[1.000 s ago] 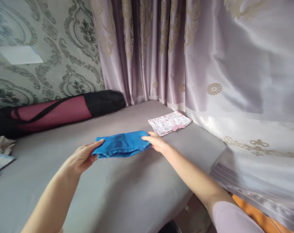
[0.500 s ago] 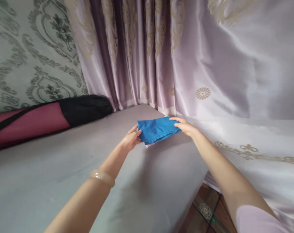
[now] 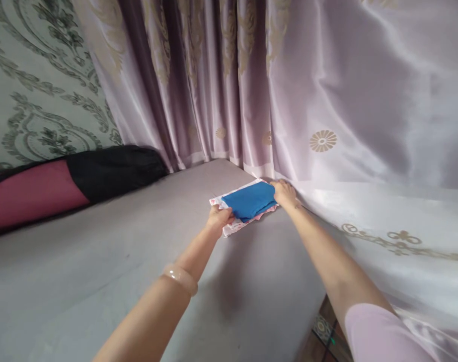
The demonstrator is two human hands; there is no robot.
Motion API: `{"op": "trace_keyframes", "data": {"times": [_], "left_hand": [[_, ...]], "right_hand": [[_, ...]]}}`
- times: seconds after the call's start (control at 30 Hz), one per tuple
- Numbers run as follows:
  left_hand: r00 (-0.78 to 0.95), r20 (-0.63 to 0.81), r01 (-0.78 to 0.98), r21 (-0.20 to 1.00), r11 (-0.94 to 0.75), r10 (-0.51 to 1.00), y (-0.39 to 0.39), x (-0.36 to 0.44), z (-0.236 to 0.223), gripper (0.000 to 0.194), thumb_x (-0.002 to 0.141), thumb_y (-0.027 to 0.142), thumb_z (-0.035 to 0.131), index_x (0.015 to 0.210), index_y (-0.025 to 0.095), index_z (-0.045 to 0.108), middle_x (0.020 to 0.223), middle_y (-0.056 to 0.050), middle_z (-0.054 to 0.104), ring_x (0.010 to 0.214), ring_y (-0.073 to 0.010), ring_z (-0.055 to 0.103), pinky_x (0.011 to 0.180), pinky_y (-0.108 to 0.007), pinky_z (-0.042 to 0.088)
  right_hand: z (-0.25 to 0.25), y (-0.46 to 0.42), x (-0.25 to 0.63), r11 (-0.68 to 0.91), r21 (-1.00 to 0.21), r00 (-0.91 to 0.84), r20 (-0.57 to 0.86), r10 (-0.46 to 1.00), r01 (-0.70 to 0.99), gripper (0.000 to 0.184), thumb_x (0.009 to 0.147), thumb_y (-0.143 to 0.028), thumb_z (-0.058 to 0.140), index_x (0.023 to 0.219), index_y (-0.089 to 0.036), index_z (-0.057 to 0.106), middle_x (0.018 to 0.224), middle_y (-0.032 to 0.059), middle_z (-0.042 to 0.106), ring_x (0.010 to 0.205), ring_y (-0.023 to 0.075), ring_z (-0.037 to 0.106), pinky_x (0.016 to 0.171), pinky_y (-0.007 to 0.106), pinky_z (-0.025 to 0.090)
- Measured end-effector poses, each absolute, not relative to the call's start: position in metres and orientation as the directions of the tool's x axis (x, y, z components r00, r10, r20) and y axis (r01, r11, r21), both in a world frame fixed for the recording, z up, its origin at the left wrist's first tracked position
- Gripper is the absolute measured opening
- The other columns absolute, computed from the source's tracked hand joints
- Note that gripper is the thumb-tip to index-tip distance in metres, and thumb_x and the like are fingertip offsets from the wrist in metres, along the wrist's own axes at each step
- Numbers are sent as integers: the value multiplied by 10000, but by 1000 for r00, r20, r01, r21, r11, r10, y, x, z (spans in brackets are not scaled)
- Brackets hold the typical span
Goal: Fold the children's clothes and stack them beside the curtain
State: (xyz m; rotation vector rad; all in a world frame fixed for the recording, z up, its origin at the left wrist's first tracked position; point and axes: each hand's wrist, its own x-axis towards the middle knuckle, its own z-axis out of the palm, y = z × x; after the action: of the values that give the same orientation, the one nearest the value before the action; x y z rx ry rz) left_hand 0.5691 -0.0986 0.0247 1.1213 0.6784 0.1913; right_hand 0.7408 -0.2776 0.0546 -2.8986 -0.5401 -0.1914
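Observation:
A folded blue cloth (image 3: 249,201) lies on top of a folded white and pink patterned cloth (image 3: 232,229) near the far corner of the bed. My left hand (image 3: 220,219) grips the blue cloth's near left corner, thumb on top. At its right end, my right hand (image 3: 284,193) has its fingers closed on the blue cloth's edge. Part of the patterned cloth sticks out past the blue one on the left and front. A pale bangle (image 3: 180,279) sits on my left forearm.
A long pink and black bag (image 3: 74,183) lies along the wall on the left. Mauve curtains (image 3: 214,85) hang behind the grey bed surface (image 3: 119,271) and along the right. Tiled floor (image 3: 323,327) shows past the bed's edge at lower right.
The blue cloth has come down onto the patterned cloth, which now shows more around it. Both hands have shifted from holding its ends to pressing closer at its edges.

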Motion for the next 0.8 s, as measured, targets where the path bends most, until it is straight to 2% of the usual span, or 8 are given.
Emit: {"op": "trace_keyframes", "data": {"times": [0.07,0.2,0.37,0.53,0.67,0.73,0.8], "left_hand": [[768,-436,221,868,445,469,-98,564,26,756,784,59,656,1437,70,275,798,-78,666,652,-192,679,656,-308,572],[758,-452,233,861,452,471,-97,544,32,685,788,69,668,1384,61,328,910,-138,689,741,-196,707,738,-317,584],[824,-381,205,891,406,420,-82,501,41,594,804,114,673,1318,68,378,991,-182,691,792,-211,716,811,-365,579],[816,-347,246,932,264,462,-50,434,46,512,848,251,654,1284,113,423,1054,-179,692,852,-221,710,841,-393,568],[778,-344,291,939,184,525,-15,368,39,628,777,450,710,1259,138,455,1054,-154,705,890,-238,706,858,-396,563],[754,-351,321,934,153,555,4,335,32,678,744,538,707,1249,152,470,1048,-140,710,916,-248,704,874,-402,557],[714,-366,356,924,141,597,21,305,27,689,703,593,711,1201,159,515,1034,-135,715,926,-261,703,877,-411,556]], "right_hand": [[50,-267,733,-928,-55,915,201,351,368,490,880,-101,418,1326,-235,572,1380,122,521,1203,289,520,994,400,405],[40,-243,720,-880,-35,867,193,459,473,457,959,-262,343,1379,-173,498,1447,134,457,1305,276,418,1060,395,335],[21,-232,714,-931,-57,930,103,352,359,592,990,-482,163,1456,-204,400,1565,124,273,1424,353,197,1109,573,174],[14,-236,719,-944,-57,946,27,323,324,614,984,-504,144,1481,-217,363,1577,114,245,1436,345,169,1121,573,135],[25,-234,714,-945,-113,951,-7,309,307,623,983,-497,133,1485,-198,351,1576,136,237,1440,347,170,1120,588,145],[32,-228,703,-924,-115,931,57,361,366,622,987,-483,125,1479,-178,356,1573,150,237,1445,332,164,1124,591,138],[35,-218,686,-864,-96,868,116,483,494,607,990,-477,138,1471,-186,366,1575,141,240,1450,310,160,1132,584,129]]}}
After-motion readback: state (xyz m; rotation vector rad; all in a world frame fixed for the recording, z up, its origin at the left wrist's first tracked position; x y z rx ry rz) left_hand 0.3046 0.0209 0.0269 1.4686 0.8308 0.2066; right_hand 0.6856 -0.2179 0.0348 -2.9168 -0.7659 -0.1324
